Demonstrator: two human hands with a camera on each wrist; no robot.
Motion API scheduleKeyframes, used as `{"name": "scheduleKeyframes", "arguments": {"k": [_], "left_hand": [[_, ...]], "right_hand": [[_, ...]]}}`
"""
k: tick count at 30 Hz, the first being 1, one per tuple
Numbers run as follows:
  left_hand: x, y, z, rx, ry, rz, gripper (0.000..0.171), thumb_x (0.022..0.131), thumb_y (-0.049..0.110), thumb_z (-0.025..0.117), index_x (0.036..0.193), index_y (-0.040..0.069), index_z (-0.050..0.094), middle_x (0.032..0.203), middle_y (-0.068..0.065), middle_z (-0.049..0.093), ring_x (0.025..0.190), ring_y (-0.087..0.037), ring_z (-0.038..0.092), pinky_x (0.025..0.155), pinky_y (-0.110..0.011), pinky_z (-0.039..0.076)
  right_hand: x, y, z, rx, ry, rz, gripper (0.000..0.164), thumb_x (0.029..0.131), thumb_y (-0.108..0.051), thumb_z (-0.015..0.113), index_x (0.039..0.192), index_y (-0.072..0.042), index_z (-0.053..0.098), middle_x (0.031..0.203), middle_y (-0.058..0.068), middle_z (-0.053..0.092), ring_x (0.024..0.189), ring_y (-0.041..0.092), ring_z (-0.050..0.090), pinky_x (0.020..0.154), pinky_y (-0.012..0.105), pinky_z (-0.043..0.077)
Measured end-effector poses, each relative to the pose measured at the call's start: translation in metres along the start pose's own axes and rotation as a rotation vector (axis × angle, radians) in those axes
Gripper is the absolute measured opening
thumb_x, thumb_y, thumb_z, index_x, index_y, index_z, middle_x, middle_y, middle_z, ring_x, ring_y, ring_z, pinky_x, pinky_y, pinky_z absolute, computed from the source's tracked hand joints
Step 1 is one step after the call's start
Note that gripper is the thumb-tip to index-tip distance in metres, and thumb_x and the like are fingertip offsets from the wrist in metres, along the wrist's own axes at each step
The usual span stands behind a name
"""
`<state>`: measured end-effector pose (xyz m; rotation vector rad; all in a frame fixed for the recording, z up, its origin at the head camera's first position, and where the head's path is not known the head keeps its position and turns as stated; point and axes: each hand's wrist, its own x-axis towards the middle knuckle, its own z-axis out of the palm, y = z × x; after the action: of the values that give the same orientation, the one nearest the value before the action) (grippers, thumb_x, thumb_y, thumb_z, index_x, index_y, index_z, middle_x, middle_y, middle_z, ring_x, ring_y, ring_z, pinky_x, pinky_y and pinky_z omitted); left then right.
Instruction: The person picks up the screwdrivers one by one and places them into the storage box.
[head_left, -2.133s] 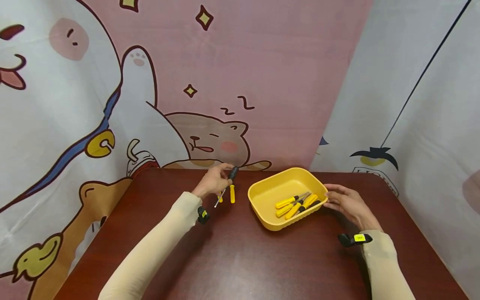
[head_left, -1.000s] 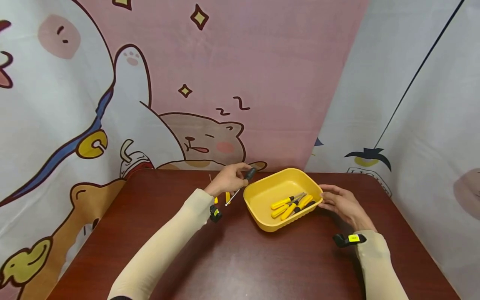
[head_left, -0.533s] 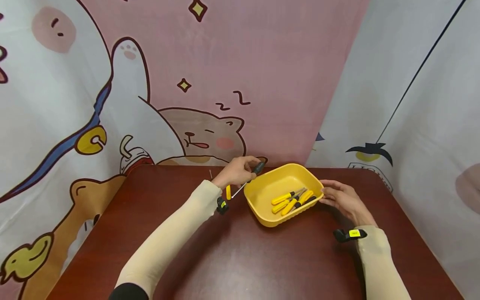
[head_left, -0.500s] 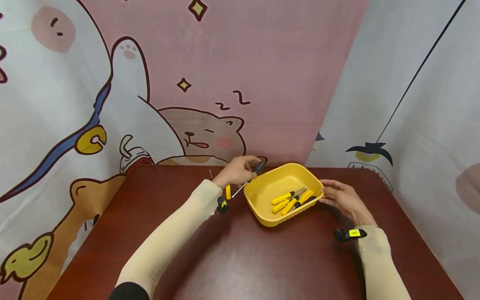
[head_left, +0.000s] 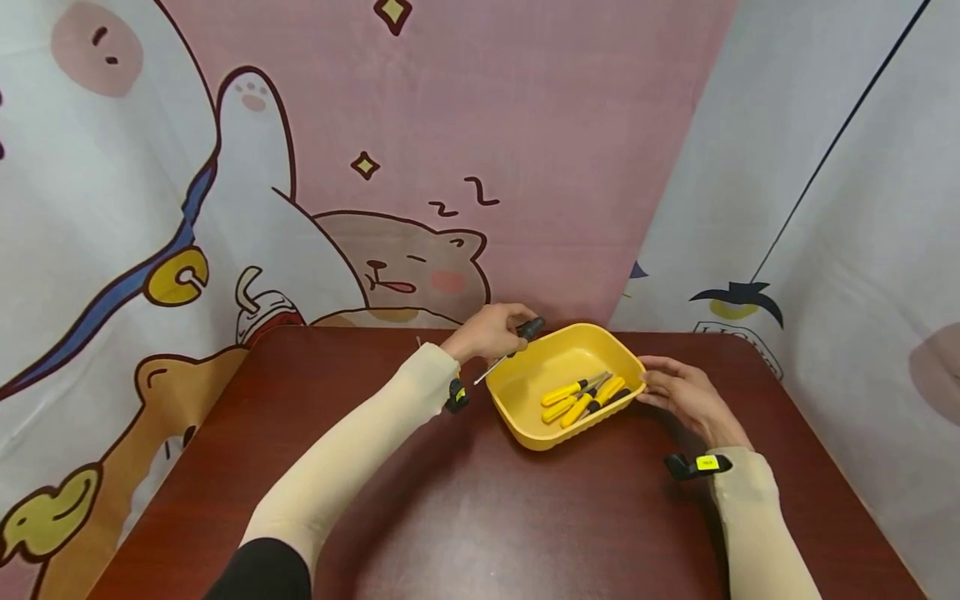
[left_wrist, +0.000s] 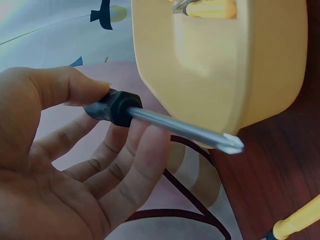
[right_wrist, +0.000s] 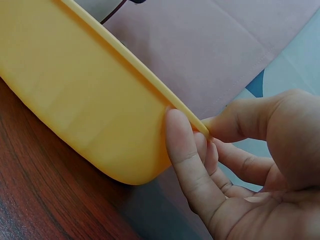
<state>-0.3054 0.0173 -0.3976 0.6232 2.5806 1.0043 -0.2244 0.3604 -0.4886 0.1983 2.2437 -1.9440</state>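
Note:
My left hand (head_left: 491,332) pinches a Phillips screwdriver by its dark handle (left_wrist: 117,106), thumb on one side and fingers on the other. Its bare metal shaft (left_wrist: 175,125) points back toward my body. The hand hovers by the left rim of a yellow plastic bin (head_left: 525,435). With thumb and fingers, my right hand (head_left: 686,398) grips the bin's rim at the right corner, seen close in the right wrist view. Inside the bin lie several screwdrivers (head_left: 577,407) with yellow and black handles.
Another yellow-handled tool (left_wrist: 300,220) lies on the dark red wooden table (head_left: 480,517), mostly hidden from the head view by my left arm. A printed cartoon curtain (head_left: 585,150) hangs right behind the table's far edge.
My left hand has carried the screwdriver rightward, from above the tools on the table to the bin's left rim. My right hand keeps its grip on the bin.

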Motion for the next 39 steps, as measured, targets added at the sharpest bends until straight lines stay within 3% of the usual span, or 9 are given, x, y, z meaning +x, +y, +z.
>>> {"name": "scheduleKeyframes", "arguments": {"k": [3, 8, 10, 18, 27, 34, 39], "left_hand": [[0.004, 0.005, 0.002, 0.026, -0.015, 0.002, 0.045, 0.095, 0.02, 0.072, 0.138, 0.024, 0.061, 0.13, -0.006, 0.067, 0.083, -0.022, 0.07, 0.06, -0.038, 0.061], [0.011, 0.011, 0.006, 0.068, -0.059, 0.017, 0.045, 0.095, 0.021, 0.072, 0.139, 0.026, 0.06, 0.097, -0.006, 0.068, 0.076, -0.031, 0.071, 0.064, -0.046, 0.063], [0.013, 0.014, 0.008, 0.085, -0.063, 0.028, 0.044, 0.095, 0.021, 0.072, 0.138, 0.026, 0.061, 0.094, -0.005, 0.068, 0.076, -0.03, 0.071, 0.063, -0.044, 0.063], [0.018, 0.025, 0.017, 0.107, -0.109, 0.05, 0.046, 0.094, 0.016, 0.071, 0.138, 0.024, 0.061, 0.1, -0.004, 0.067, 0.076, -0.017, 0.067, 0.062, -0.042, 0.063], [0.026, 0.036, 0.026, 0.188, -0.159, 0.051, 0.054, 0.095, 0.019, 0.071, 0.147, 0.023, 0.055, 0.095, 0.0, 0.067, 0.086, -0.022, 0.072, 0.061, -0.037, 0.063], [0.039, 0.038, 0.041, 0.238, -0.222, -0.024, 0.053, 0.095, 0.022, 0.072, 0.145, 0.027, 0.055, 0.1, -0.002, 0.064, 0.084, -0.02, 0.07, 0.06, -0.033, 0.063], [0.049, 0.037, 0.051, 0.288, -0.269, -0.027, 0.05, 0.097, 0.024, 0.071, 0.144, 0.029, 0.056, 0.114, -0.003, 0.061, 0.083, -0.02, 0.069, 0.058, -0.032, 0.062]], "right_hand": [[0.0, 0.0, 0.0, -0.006, 0.007, 0.003, 0.052, 0.105, -0.017, 0.058, 0.152, 0.0, 0.042, 0.127, 0.008, 0.059, 0.092, 0.01, 0.072, 0.085, 0.028, 0.062], [0.0, 0.0, 0.0, -0.011, 0.014, 0.009, 0.052, 0.105, -0.018, 0.059, 0.152, -0.001, 0.042, 0.128, 0.011, 0.059, 0.091, 0.01, 0.072, 0.086, 0.029, 0.062], [0.0, 0.0, 0.0, -0.011, 0.017, 0.011, 0.053, 0.104, -0.018, 0.059, 0.152, -0.001, 0.043, 0.127, 0.01, 0.06, 0.091, 0.011, 0.072, 0.086, 0.029, 0.062], [0.0, -0.001, 0.001, -0.011, 0.018, 0.014, 0.053, 0.104, -0.018, 0.06, 0.152, -0.001, 0.043, 0.127, 0.009, 0.06, 0.091, 0.011, 0.072, 0.085, 0.029, 0.062], [0.001, -0.001, 0.0, -0.003, 0.016, 0.006, 0.052, 0.104, -0.018, 0.06, 0.151, -0.001, 0.043, 0.127, 0.008, 0.06, 0.092, 0.012, 0.073, 0.085, 0.029, 0.062], [-0.001, 0.0, 0.0, 0.005, 0.005, 0.018, 0.053, 0.104, -0.018, 0.06, 0.152, -0.001, 0.043, 0.123, 0.004, 0.062, 0.091, 0.012, 0.073, 0.086, 0.03, 0.062], [-0.001, -0.001, 0.0, 0.0, 0.008, 0.013, 0.054, 0.104, -0.017, 0.06, 0.152, -0.001, 0.042, 0.125, 0.005, 0.061, 0.092, 0.012, 0.073, 0.087, 0.031, 0.061]]}}
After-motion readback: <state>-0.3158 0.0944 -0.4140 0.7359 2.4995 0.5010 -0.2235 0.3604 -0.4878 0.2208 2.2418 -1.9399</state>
